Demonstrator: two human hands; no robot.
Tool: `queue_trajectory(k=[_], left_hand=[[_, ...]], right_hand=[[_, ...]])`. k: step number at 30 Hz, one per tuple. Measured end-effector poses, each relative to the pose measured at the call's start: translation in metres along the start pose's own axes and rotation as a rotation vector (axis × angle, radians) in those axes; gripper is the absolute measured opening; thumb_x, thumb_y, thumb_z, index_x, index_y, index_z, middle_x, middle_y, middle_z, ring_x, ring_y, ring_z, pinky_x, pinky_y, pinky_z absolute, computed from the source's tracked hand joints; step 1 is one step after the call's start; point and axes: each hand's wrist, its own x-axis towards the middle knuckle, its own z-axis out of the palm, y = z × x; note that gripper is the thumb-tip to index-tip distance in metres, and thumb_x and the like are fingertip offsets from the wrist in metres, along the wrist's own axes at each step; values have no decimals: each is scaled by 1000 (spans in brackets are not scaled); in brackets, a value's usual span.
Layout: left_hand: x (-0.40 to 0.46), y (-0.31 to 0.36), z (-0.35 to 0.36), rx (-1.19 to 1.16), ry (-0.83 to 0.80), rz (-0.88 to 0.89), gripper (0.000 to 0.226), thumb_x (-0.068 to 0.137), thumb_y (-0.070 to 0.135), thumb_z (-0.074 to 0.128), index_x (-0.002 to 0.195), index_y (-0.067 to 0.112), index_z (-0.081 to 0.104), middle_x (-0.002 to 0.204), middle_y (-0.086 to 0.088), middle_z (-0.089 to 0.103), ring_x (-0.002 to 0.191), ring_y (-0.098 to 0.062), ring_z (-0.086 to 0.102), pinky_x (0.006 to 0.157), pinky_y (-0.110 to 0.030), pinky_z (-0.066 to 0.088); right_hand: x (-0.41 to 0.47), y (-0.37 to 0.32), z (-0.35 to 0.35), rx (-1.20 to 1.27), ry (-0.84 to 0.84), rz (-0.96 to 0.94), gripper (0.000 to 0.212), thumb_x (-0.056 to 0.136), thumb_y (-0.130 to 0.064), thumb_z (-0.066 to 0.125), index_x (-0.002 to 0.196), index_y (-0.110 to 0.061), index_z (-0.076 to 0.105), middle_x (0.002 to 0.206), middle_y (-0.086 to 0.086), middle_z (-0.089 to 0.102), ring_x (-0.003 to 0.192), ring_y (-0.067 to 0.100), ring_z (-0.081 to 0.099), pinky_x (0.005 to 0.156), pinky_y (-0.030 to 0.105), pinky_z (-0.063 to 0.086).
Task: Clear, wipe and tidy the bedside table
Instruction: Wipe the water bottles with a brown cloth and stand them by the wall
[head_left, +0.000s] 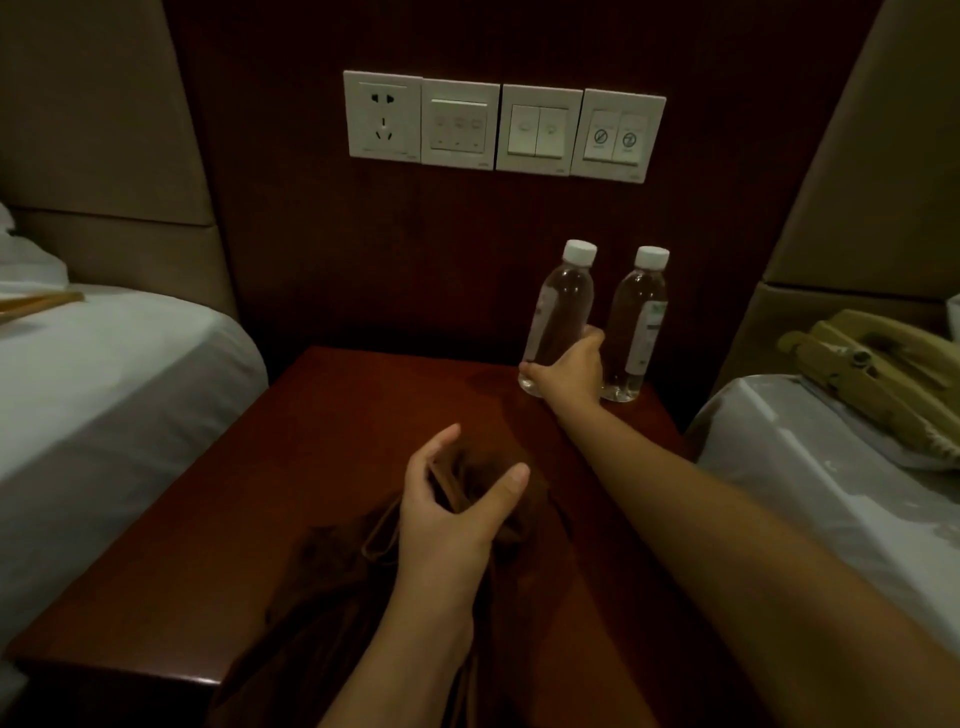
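Right hand (569, 371) wrapped around the lower part of the left water bottle (558, 312), tilted, at the back right of the bedside table (322, 467); second bottle (636, 322) stands upright just beside it, near the table's right edge; left hand (452, 509) loosely cupped on a bunched brown cloth (332, 566) at table centre, thumb and fingers apart; phone (872, 369) lies on the right bed (810, 467); switch panel (501, 127) on the wall above.
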Motion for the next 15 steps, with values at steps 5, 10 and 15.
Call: queue_trajectory(k=[5, 10, 15], left_hand=[[2, -2, -1, 2, 3, 12, 60, 71, 16, 79, 118, 42, 54, 115, 9, 55, 99, -11, 60, 71, -29, 56], [2, -1, 0, -12, -1, 6, 60, 71, 16, 79, 120, 40, 54, 114, 8, 56, 99, -13, 61, 73, -32, 57], [-1, 3, 1, -14, -5, 2, 60, 74, 12, 77, 122, 37, 53, 109, 10, 55, 91, -8, 61, 54, -16, 54]], right_hand=[[8, 5, 10, -47, 14, -23, 83, 72, -13, 79, 137, -11, 28, 136, 9, 46, 125, 27, 48, 95, 36, 45], [9, 6, 11, -33, -26, 3, 92, 74, -12, 78, 145, -12, 20, 142, 10, 42, 131, 29, 43, 102, 42, 43], [-25, 2, -50, -77, -255, 29, 79, 90, -14, 60, 150, -21, 9, 145, 6, 42, 119, 24, 55, 90, 38, 51]])
